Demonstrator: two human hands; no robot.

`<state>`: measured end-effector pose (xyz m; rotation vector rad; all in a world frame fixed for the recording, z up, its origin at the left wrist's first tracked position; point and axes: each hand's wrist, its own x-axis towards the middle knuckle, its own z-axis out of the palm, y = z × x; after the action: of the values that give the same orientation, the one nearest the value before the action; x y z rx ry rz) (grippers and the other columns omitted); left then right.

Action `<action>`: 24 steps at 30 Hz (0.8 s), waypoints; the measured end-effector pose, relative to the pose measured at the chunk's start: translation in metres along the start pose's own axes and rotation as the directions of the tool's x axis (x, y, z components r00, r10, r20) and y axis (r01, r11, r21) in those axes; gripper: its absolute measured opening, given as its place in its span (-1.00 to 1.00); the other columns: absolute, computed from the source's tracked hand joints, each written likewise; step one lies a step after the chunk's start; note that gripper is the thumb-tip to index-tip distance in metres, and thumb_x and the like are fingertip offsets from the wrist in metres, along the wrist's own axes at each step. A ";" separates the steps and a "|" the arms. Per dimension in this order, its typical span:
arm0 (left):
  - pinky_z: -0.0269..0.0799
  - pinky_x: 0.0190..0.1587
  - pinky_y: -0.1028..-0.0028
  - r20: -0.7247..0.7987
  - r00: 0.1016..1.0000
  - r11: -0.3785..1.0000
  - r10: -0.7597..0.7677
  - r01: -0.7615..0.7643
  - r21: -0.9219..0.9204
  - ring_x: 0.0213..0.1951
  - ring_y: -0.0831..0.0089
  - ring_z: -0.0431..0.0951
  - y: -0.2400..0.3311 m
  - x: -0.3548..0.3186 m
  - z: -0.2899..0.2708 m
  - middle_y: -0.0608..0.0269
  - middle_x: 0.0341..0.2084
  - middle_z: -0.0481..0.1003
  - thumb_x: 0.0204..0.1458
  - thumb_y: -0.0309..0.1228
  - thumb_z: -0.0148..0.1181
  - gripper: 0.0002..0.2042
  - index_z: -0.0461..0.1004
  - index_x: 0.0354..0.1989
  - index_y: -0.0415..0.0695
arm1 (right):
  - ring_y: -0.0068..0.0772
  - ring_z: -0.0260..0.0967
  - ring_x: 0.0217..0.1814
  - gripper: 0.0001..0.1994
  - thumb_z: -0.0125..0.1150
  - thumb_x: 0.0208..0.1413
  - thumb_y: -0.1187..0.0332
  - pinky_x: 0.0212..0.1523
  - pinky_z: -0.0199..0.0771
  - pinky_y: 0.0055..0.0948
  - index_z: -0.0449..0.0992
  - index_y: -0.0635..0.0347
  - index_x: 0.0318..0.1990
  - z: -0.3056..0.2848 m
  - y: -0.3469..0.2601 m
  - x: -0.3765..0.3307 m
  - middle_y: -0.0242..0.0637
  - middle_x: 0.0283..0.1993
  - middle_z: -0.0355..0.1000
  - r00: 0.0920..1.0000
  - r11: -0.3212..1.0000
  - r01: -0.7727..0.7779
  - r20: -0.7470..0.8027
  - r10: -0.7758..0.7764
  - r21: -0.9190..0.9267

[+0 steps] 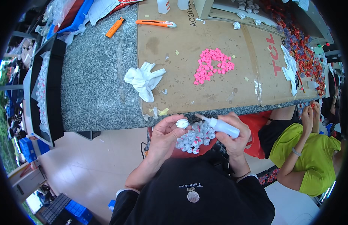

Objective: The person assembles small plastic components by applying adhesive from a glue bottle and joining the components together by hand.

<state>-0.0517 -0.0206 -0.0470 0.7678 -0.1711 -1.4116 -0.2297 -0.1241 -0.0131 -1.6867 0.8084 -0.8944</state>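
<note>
Between the thumb and fingers of my left hand is a small round white piece, held just off the table's near edge. My right hand grips a white squeeze bottle, tilted so that its narrow nozzle points left toward the white piece, a short gap away. Below both hands, in front of my body, lies a heap of similar whitish round pieces, some with pink spots. On the cardboard sheet beyond my hands is a loose pile of small bright pink pieces.
A crumpled white cloth lies left of the pink pile. Farther back are an orange utility knife and an orange lighter. A black tray stands left. A person in a yellow-green shirt works at the right.
</note>
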 end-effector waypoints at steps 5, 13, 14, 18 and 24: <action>0.45 -0.15 0.46 -0.093 0.995 0.998 -0.035 0.039 0.044 -0.23 0.36 0.52 0.001 -0.002 0.000 0.12 -0.24 0.48 -0.05 -0.63 0.12 -0.64 0.34 -0.02 -0.27 | -0.27 0.36 -0.24 -0.64 0.32 -0.27 0.50 -0.23 0.31 -0.43 0.47 0.32 -0.20 0.023 0.016 0.028 -0.18 -0.23 0.44 0.998 0.998 -0.025 -0.050 0.023 -0.053; 0.44 -0.14 0.45 -0.076 0.996 0.998 -0.036 0.040 0.047 -0.22 0.34 0.52 0.002 -0.001 -0.005 0.12 -0.27 0.49 -0.01 -0.62 0.09 -0.67 0.34 -0.02 -0.27 | -0.30 0.36 -0.17 -0.70 0.29 -0.18 0.52 -0.15 0.33 -0.39 0.47 0.27 -0.20 0.051 0.019 0.059 -0.22 -0.27 0.43 0.992 0.966 0.121 -0.013 -0.127 -0.229; 0.46 -0.17 0.46 -0.094 0.995 0.998 -0.032 0.037 0.049 -0.24 0.35 0.52 0.002 -0.001 -0.005 0.11 -0.29 0.49 0.00 -0.62 0.06 -0.68 0.34 -0.02 -0.27 | -0.30 0.36 -0.17 -0.70 0.29 -0.18 0.52 -0.15 0.33 -0.39 0.47 0.27 -0.20 0.048 0.018 0.059 -0.22 -0.27 0.43 0.992 0.965 0.120 -0.015 -0.127 -0.233; 0.45 -0.17 0.46 -0.082 0.996 0.997 -0.032 0.037 0.064 -0.24 0.35 0.52 0.002 -0.001 -0.007 0.11 -0.29 0.49 0.00 -0.62 0.06 -0.69 0.34 -0.03 -0.27 | -0.30 0.34 -0.23 -0.81 0.20 -0.12 0.55 -0.21 0.33 -0.43 0.50 0.27 -0.27 0.017 0.020 0.070 -0.25 -0.32 0.41 0.994 0.953 -0.009 -0.107 -0.024 -0.302; 0.45 -0.18 0.47 -0.051 0.996 0.995 -0.067 0.071 0.075 -0.24 0.36 0.52 0.001 0.002 -0.001 0.11 -0.31 0.49 -0.01 -0.61 0.08 -0.69 0.34 -0.03 -0.27 | -0.29 0.29 -0.33 -0.89 0.20 -0.12 0.52 -0.32 0.31 -0.41 0.53 0.22 -0.37 0.006 0.041 0.095 -0.28 -0.41 0.37 0.956 0.741 0.255 0.046 -0.290 -0.621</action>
<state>-0.0500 -0.0224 -0.0476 0.8775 -0.1631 -1.4573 -0.1810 -0.2130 -0.0371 -2.4271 0.9787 -0.9295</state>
